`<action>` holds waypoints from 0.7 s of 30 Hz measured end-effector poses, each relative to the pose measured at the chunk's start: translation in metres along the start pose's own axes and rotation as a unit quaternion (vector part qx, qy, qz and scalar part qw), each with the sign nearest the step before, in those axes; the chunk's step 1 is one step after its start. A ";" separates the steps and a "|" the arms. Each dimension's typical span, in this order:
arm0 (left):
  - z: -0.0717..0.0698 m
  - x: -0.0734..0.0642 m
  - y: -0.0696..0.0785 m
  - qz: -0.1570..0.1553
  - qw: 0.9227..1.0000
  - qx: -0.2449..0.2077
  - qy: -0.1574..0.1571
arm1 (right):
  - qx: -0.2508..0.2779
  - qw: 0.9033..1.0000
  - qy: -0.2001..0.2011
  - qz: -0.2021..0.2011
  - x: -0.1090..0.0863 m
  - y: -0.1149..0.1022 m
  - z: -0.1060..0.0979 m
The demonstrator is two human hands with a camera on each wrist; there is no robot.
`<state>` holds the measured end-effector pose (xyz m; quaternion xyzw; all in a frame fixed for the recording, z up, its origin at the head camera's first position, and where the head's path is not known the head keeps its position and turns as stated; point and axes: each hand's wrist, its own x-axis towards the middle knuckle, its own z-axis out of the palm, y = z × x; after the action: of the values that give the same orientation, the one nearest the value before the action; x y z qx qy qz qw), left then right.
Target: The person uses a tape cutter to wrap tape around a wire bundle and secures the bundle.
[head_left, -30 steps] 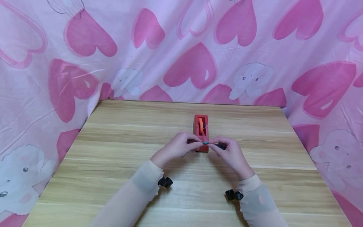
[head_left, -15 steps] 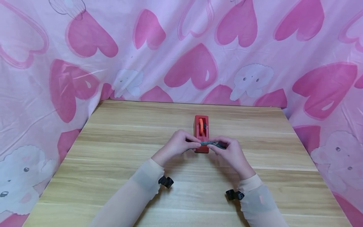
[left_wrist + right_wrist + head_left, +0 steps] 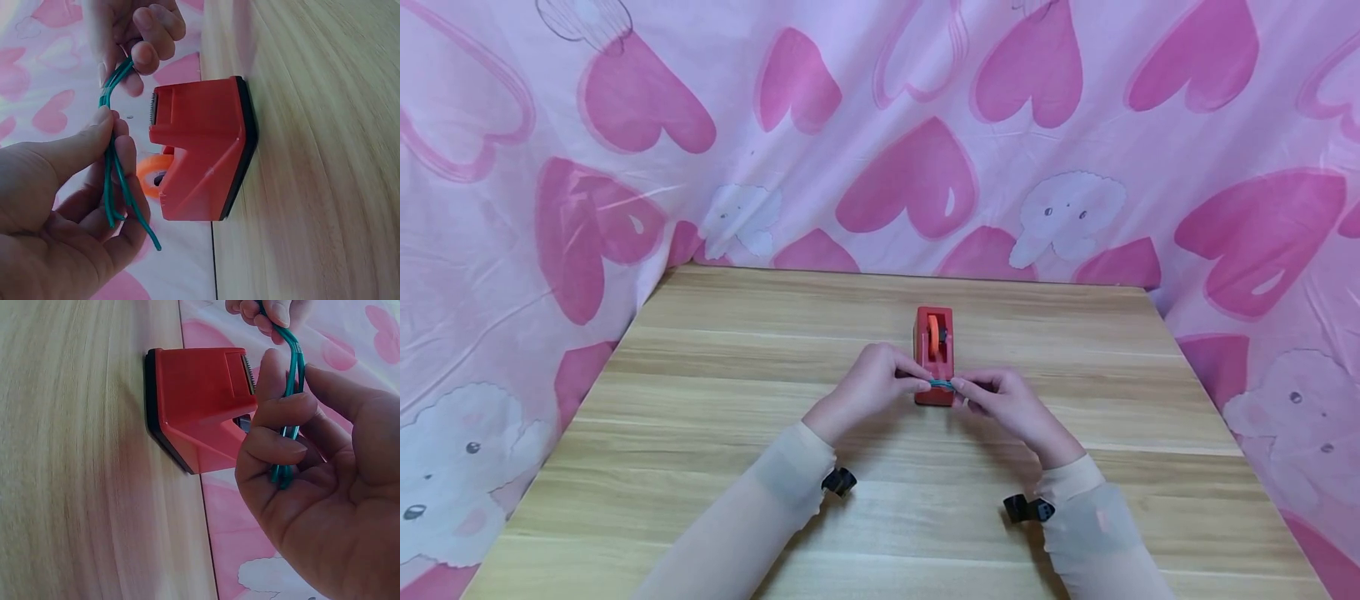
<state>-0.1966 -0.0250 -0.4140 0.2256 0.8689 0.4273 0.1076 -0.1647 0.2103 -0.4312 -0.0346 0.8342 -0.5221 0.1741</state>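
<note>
A small bundle of thin green wires (image 3: pixel 942 384) stretches between both hands, above the front of a red tape dispenser (image 3: pixel 935 398). My left hand (image 3: pixel 868 385) pinches the bundle between thumb and index finger; loose wire ends (image 3: pixel 134 203) splay across its curled fingers in the left wrist view. A shiny band, apparently clear tape, shows on the bundle between the hands. In the right wrist view, my right hand (image 3: pixel 331 462) holds the other end, its fingers curled around the wires (image 3: pixel 292 381). The dispenser carries an orange tape roll core (image 3: pixel 933 336) and a toothed cutter (image 3: pixel 249 374).
The dispenser stands upright on a wood-grain table (image 3: pixel 737 333), just beyond the hands. A pink curtain (image 3: pixel 910 50) with hearts hangs behind the table and along both sides. Black wrist cameras (image 3: pixel 838 481) sit near the cuffs.
My right hand has turned and shifted slightly right, and the wires that showed along its fingers are now mostly covered in the head view. My left hand keeps its pinch, nearly still.
</note>
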 end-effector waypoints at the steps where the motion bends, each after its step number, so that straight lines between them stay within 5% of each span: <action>1: 0.000 0.000 0.000 0.004 1.000 0.007 0.001 | 0.001 1.000 -0.002 0.002 0.000 0.000 0.000; 10: 0.000 0.000 0.002 0.042 0.997 0.065 0.007 | 0.008 1.000 -0.005 -0.008 0.000 0.001 0.001; 17: -0.002 0.000 0.003 0.115 0.984 0.138 0.011 | 0.013 1.000 -0.003 -0.022 -0.002 -0.001 0.002; 21: -0.002 -0.001 0.003 0.122 0.982 0.145 0.011 | 0.011 1.000 -0.003 -0.022 -0.002 0.000 0.003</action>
<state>-0.1959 -0.0254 -0.4102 0.3384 0.8888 0.3088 0.0115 -0.1619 0.2084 -0.4314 -0.0530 0.8270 -0.5348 0.1652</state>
